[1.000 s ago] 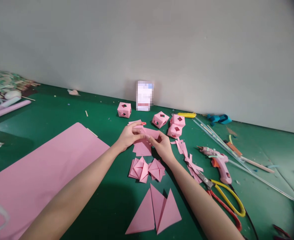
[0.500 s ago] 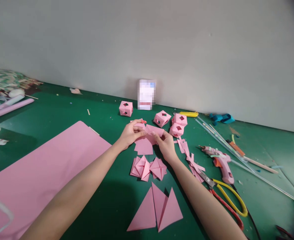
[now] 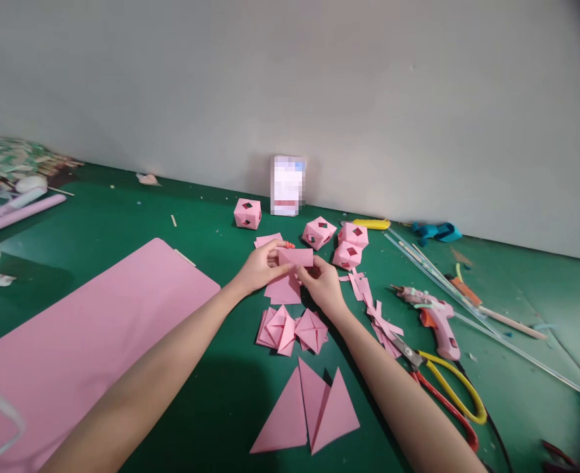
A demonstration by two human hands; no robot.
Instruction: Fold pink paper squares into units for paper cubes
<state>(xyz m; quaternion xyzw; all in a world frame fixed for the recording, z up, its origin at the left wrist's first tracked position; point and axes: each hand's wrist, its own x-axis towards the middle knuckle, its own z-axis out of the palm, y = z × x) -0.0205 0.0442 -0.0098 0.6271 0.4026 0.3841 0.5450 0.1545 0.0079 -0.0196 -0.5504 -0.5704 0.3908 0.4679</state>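
Between both hands is a small piece of pink paper (image 3: 297,257), showing a straight folded edge. My left hand (image 3: 264,266) pinches its left end, thumb in front. At the right end, my right hand (image 3: 322,281) grips it with thumb and fingers closed. Loose pink paper pieces (image 3: 284,290) lie on the table just under the hands. Closer to me are small folded pink paper units (image 3: 276,330) in a stack. Nearer still lie large pink paper triangles (image 3: 282,420). Several pink paper boxes with diamond-shaped holes (image 3: 319,233) stand beyond my hands.
A large pink sheet (image 3: 122,315) covers the left of the green table. To the right lie scissors (image 3: 412,358) with yellow and red handles, a pink glue gun (image 3: 435,318), paper scraps (image 3: 361,287), clear sticks and a yellow cutter (image 3: 371,224). A phone (image 3: 287,187) leans against the wall.
The paper in my hands has gone from a wider, angled shape to a narrower, level strip. My hands have drawn slightly closer together, and a pink piece behind my left hand shows more.
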